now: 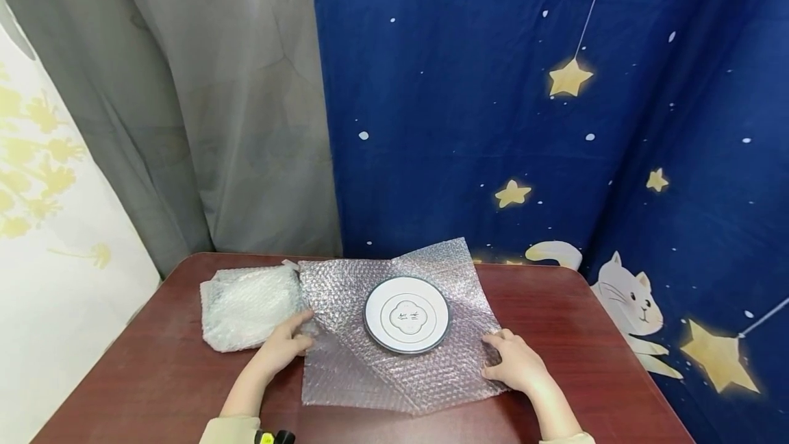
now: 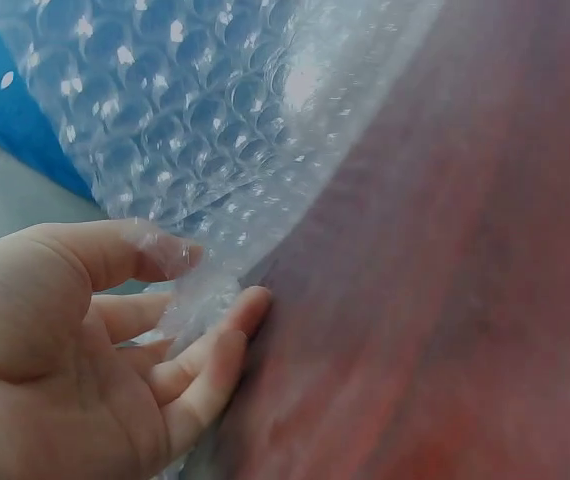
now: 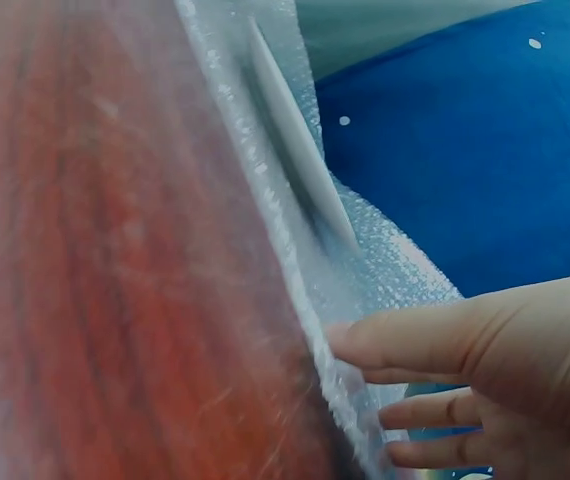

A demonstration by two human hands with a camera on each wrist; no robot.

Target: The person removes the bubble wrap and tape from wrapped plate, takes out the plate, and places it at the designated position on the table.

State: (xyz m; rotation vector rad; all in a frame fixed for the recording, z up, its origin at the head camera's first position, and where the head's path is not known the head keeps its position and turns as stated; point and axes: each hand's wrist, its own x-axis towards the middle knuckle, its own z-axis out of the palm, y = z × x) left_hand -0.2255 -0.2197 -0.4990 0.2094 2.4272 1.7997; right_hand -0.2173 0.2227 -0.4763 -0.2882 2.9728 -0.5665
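Left hand [image 1: 285, 346] pinches bubble wrap [image 1: 364, 368] at left edge; right hand [image 1: 516, 363] pinches right edge. Wrap likely light, soft, slippery; best held by edges. White plate [image 1: 407, 314] on wrap, between hands: left's 2 o'clock, right's 10. Probably stiff, fragile; hold by rim.

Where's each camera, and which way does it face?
Head: worn on the head, facing forward and down at the plate on bubble wrap; left hand, right hand and forearms show.
Left wrist: worn there, facing the bubble wrap's edge; the left hand shows.
Right wrist: worn there, facing bubble wrap and plate; the right hand shows.
Head and right wrist share the plate.
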